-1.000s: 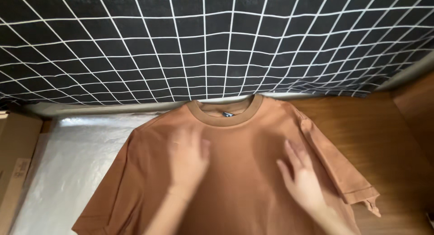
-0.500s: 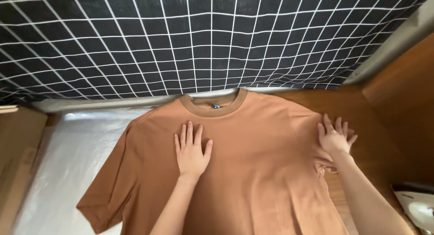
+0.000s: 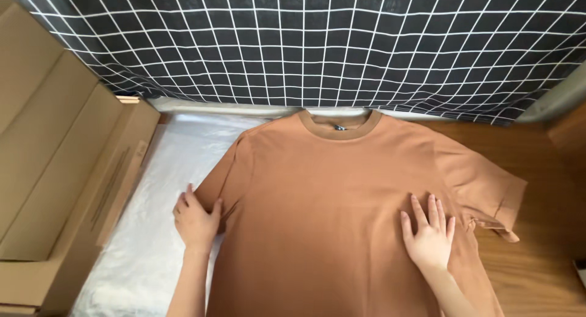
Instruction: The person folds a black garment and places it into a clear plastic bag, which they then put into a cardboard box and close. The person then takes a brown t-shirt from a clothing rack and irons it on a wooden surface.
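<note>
Left hand (image 3: 196, 220): curled over the shirt's left sleeve edge; grip underneath hidden.
Right hand (image 3: 430, 236): flat, fingers spread, pressing the brown T-shirt (image 3: 342, 201).
Shirt: spread between both hands, hem cut off below.
Beyond: white plastic sheet (image 3: 152, 189), cardboard boxes (image 3: 61, 170) left; checked cloth (image 3: 317, 42) above.
Change: left hand moved from chest to sleeve.

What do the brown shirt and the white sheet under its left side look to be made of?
The shirt looks like soft matte knit fabric, probably cotton: ribbed collar, gentle folds, no shine. The sheet looks like thin plastic film: glossy, crinkled, catching light. The left hand rests at the shirt's sleeve over it.
</note>
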